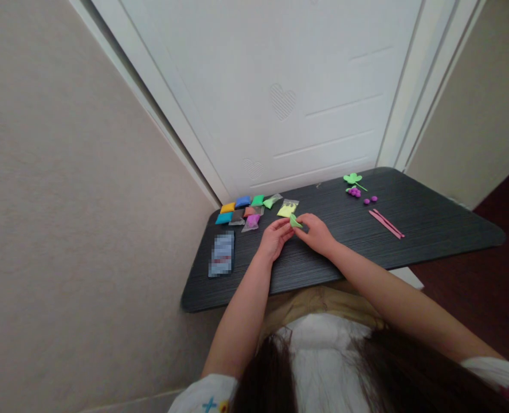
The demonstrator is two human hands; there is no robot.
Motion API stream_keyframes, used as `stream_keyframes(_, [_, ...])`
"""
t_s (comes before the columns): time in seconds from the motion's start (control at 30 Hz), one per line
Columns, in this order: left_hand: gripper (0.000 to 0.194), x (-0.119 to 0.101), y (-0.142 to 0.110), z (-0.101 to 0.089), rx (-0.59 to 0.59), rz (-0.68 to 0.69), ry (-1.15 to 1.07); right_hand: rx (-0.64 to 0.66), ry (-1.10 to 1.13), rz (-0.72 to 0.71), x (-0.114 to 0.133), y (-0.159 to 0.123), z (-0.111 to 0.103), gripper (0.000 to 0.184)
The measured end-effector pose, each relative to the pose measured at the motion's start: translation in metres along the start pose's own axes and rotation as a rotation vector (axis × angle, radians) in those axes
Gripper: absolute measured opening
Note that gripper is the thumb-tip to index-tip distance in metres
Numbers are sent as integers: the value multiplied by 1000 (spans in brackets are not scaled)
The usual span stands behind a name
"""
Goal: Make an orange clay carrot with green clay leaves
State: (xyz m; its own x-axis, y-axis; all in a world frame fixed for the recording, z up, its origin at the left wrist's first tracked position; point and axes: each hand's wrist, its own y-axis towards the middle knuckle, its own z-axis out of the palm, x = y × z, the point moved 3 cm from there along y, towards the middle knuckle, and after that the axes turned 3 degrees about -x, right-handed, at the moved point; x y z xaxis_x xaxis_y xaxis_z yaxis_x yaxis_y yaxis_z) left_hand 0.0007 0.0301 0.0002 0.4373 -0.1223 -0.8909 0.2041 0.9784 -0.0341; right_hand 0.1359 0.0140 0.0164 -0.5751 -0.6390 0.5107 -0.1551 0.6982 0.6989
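Note:
A flattened piece of light green modelling clay (294, 221) is between my two hands, above the middle of the table. My right hand (317, 234) pinches it from the right with thumb and forefinger. The fingers of my left hand (275, 238) are closed against its left side. Just beyond lies a clear bag of pale yellow clay (288, 207). Farther right are a green clay leaf shape with a thin stem (352, 178), a cluster of purple clay balls (355, 192) and two loose purple balls (370, 200). Pink modelling tools (386, 223) lie nearer.
The dark table (336, 264) stands against a white door (254, 86). At its back left are several clay bags, among them blue (242, 201), orange (227, 208) and purple (253, 221). A blurred-out phone-like rectangle (222, 254) lies near the left edge.

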Motion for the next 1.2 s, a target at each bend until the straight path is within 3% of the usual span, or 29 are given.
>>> stream_keyframes(1.2, [26,0,1,1,-8,39,-9,27,-28,22,2,0,-3,15])
